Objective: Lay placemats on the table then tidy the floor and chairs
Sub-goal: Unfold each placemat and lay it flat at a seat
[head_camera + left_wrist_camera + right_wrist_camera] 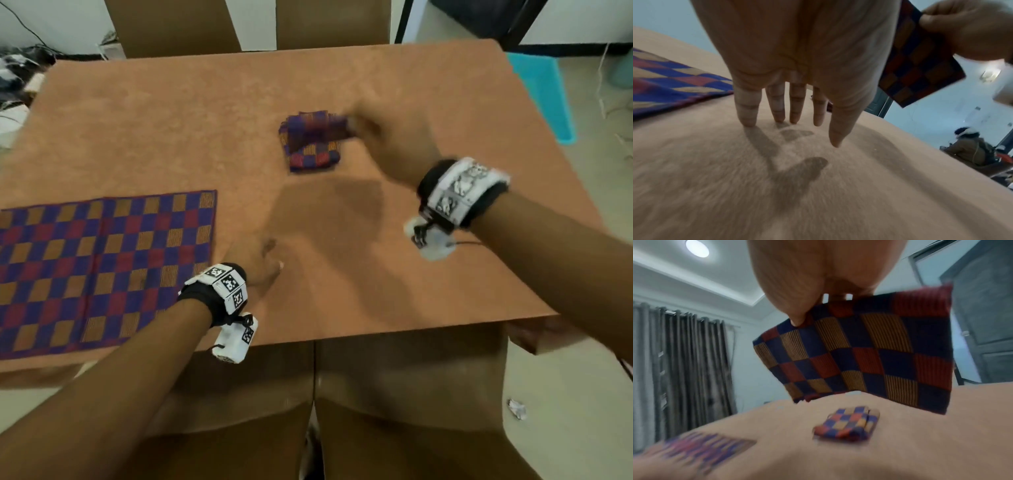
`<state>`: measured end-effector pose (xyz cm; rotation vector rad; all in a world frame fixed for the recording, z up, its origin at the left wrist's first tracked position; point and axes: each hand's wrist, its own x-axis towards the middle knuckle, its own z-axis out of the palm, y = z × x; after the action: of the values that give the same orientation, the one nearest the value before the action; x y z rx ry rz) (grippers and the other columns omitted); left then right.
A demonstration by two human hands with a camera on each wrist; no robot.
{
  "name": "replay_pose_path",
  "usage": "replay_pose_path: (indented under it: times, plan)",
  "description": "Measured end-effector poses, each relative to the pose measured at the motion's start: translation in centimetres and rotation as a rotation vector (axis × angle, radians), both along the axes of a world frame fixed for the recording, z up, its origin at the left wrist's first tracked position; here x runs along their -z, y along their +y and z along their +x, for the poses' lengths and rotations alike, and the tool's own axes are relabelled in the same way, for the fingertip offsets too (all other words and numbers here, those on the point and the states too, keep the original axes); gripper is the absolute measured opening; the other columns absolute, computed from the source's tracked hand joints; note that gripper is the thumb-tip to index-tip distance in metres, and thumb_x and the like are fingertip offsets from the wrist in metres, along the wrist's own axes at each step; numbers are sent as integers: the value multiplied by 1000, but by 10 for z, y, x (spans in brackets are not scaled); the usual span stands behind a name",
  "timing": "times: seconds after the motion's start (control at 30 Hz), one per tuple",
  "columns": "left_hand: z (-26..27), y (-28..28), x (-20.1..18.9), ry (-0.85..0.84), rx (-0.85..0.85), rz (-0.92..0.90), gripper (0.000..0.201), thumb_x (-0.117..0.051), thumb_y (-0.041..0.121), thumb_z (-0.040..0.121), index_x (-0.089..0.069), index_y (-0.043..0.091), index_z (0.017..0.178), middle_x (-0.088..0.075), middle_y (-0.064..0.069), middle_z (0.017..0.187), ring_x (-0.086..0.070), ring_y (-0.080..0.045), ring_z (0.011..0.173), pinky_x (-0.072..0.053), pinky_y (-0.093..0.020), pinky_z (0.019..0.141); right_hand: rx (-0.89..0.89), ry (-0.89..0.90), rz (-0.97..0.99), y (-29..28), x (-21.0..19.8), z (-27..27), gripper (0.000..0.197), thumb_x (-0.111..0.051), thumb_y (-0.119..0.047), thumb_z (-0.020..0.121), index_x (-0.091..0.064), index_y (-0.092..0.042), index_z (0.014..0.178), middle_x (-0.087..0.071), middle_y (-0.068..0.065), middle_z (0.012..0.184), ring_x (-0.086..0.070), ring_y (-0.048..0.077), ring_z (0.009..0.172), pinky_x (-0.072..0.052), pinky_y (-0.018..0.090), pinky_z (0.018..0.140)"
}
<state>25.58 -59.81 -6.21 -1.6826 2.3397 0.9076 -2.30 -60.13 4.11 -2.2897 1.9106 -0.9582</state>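
A checkered placemat [102,270] in blue, red and orange lies spread flat on the near left of the brown table [171,120]. A pile of folded placemats [313,157] sits near the table's middle. My right hand [373,133] pinches a folded placemat [869,353] by its top edge and holds it in the air above that pile; the folded placemat [918,61] also hangs in the left wrist view. My left hand [260,263] hovers low over the bare table right of the spread mat, fingers [777,104] straight and holding nothing.
Two brown chair backs [394,394] stand against the near table edge, two more [329,24] at the far side. A crumpled white paper scrap [516,408] lies on the floor at the right. A teal mat [544,92] lies beyond the table's right edge. Cables clutter the far left floor [17,68].
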Motion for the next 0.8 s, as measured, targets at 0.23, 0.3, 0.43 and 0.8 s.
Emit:
replay_pose_path:
  times: [0.23,0.3,0.43,0.8]
  plan:
    - [25,37,4,133,-32,23,46,-55,20,91,-44,20,136,-57,-5,131,-58,-21,113,-48,-37,96,-271,346,565,135,104,58,28,-48,-39,96,-66,-29,114,-70,-7,111,-66,16,98,-53,33,76]
    - [19,40,4,157,-51,34,47,-55,24,92,-43,17,138,-57,-6,132,-57,-23,116,-46,-40,99,-159,219,526,135,110,57,26,-53,-34,93,-67,-25,113,-69,-6,113,-63,18,102,-50,32,82]
    - [-7,44,4,254,-125,124,35,-56,21,91,-53,17,126,-62,-1,111,-60,-22,105,-48,-37,95,91,154,513,110,115,36,40,-65,-26,83,-64,-16,122,-59,9,131,-55,30,118,-43,41,98]
    - [-37,57,16,362,-384,80,25,-69,14,83,-62,12,108,-59,-1,81,-60,-22,82,-51,-35,81,304,-92,628,120,135,-14,48,-73,-32,80,-56,-23,124,-53,1,114,-55,19,97,-45,30,81]
